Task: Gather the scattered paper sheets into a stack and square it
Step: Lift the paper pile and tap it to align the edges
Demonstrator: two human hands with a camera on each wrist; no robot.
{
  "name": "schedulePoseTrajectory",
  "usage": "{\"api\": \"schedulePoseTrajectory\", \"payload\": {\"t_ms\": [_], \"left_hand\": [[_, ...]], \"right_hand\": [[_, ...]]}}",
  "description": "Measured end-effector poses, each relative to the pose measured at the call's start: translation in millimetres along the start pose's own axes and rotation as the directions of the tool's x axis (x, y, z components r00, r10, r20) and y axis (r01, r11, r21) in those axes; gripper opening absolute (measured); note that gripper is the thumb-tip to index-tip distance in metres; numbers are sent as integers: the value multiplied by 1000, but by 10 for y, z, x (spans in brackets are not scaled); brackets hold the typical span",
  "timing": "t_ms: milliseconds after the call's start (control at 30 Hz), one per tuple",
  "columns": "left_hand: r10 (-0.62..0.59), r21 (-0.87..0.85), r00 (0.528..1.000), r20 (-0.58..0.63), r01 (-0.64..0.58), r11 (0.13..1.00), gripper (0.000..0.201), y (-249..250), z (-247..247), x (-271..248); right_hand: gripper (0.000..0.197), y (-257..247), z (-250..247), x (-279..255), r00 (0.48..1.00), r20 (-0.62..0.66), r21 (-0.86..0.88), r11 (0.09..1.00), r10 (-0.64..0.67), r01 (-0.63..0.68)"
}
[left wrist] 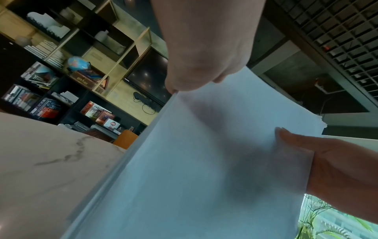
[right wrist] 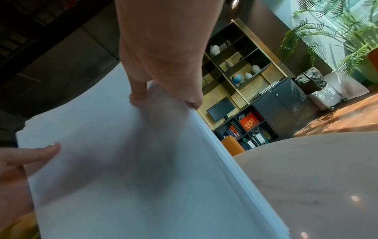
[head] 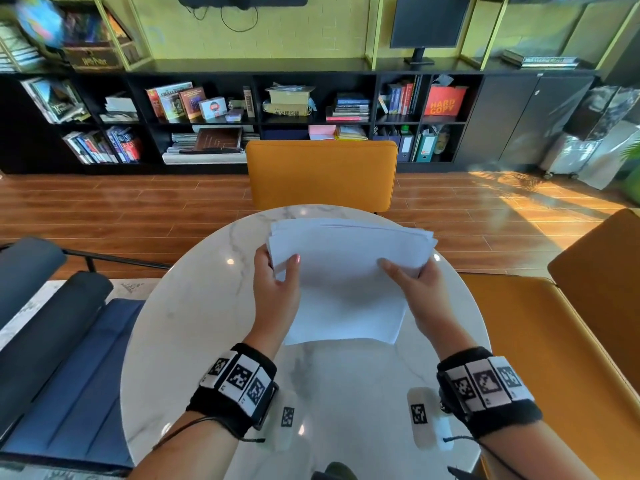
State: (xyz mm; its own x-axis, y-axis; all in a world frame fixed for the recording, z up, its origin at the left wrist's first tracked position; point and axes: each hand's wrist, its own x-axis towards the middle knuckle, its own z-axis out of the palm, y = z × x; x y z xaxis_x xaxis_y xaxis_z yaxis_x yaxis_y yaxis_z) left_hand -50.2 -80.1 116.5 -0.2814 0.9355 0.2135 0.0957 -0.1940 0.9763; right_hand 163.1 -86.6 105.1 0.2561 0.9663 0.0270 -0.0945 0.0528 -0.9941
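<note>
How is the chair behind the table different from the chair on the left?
The far chair is orange; the left chair is blue with dark cushions. The far chair stands across the white table, with only its back showing; the left chair sits beside the table, with its seat showing. Both are padded and nobody sits in them.

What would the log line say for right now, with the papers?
stage: squaring | paper stack: gathered, held above table, far edges uneven | left hand: grips left side | right hand: grips right side
</note>
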Motion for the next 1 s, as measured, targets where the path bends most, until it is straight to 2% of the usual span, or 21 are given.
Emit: {"api": "schedulePoseTrajectory", "payload": {"t_ms": [100,200,300,433,533,567,633,700,833,1000], "left_hand": [[-51,9,998,38,51,999,33,-96,-47,-48],[-130,29,987,93,128,991,25,-220,-26,-126],[-85,26,994,64,84,996,20,-189,16,-85],[-3,2,1000,30,3,1000,21,-64,17,35],[-56,9,998,35,56,998,17,-170,-7,34],[-92,4,995,37,92,996,16,-232,-7,22],[-152,12,987,57,151,988,14,-308,18,-13],[-146,28,987,61,144,989,12,-296,33,-34],[-102,30,994,28,101,994,13,-227,-36,-1],[-208,111,973,98,197,974,15,-430,-118,-72]], "right_hand": [[51,95,-40,-16,999,27,-3,1000,30,-30],[39,268,10,-51,995,-16,-63,993,99,-99],[30,229,64,-34,996,-29,-42,995,84,-85],[39,29,36,36,1000,14,22,1000,-5,5],[51,124,-3,63,998,39,16,999,51,-52],[49,200,10,52,994,48,8,995,96,-96],[33,335,70,14,985,45,-32,986,166,-165],[20,349,125,-11,985,22,-60,983,173,-172],[23,255,85,16,992,31,-56,991,123,-121],[23,480,63,-72,979,40,-128,973,201,-194]]}}
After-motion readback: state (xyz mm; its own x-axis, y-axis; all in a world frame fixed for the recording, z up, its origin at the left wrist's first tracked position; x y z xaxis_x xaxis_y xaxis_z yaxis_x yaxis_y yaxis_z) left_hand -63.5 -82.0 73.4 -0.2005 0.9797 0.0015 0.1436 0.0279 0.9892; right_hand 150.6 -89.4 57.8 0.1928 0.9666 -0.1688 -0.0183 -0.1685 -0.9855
